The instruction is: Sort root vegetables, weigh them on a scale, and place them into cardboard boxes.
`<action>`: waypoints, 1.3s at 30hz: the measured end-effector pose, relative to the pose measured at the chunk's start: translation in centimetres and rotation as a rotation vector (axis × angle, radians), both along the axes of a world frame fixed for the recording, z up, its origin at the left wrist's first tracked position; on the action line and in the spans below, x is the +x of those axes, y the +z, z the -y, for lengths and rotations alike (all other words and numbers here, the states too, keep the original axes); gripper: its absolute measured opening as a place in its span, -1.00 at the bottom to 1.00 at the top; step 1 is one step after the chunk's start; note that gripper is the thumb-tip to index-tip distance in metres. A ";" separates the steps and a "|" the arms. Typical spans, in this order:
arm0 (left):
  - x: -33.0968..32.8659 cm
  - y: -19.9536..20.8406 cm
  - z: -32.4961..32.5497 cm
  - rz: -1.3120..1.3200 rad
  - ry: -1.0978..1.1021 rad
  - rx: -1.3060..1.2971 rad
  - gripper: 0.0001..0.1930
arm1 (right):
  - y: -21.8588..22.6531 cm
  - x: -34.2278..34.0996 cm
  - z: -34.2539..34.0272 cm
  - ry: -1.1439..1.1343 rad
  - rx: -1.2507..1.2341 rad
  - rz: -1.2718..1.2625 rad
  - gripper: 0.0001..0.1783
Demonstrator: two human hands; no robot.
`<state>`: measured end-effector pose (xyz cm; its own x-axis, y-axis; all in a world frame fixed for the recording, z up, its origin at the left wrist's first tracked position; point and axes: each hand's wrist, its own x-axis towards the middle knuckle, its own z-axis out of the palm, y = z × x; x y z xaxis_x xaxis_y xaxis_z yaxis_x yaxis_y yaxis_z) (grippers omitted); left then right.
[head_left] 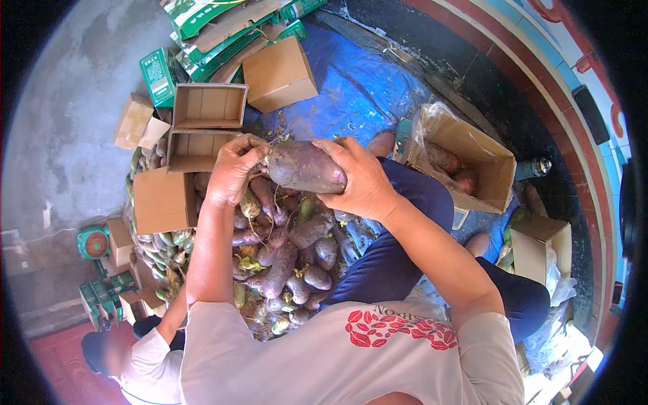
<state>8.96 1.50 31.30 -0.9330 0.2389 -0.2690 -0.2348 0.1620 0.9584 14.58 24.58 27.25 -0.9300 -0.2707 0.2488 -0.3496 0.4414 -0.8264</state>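
Over the pile I hold one large, dirt-streaked purple radish, lying nearly level. My right hand wraps round its right end, with the thumb and fingers on its skin. At the other end, the fingers of my left hand are closed in a pinch on the pale stub of the crown. Thin root hairs hang from the radish. Beneath my forearms, a heap of purple radishes spreads over the floor, some with yellowish leaf stubs.
To the right stands an open carton lined with plastic, with radishes inside. Empty brown boxes and green flattened cartons sit beyond the heap on a blue tarp. Another person works at lower left.
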 end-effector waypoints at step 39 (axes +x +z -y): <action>1.7 -0.7 -3.8 -0.125 0.041 0.099 -0.42 | -0.7 -0.9 -0.6 0.206 -1.003 0.817 -0.44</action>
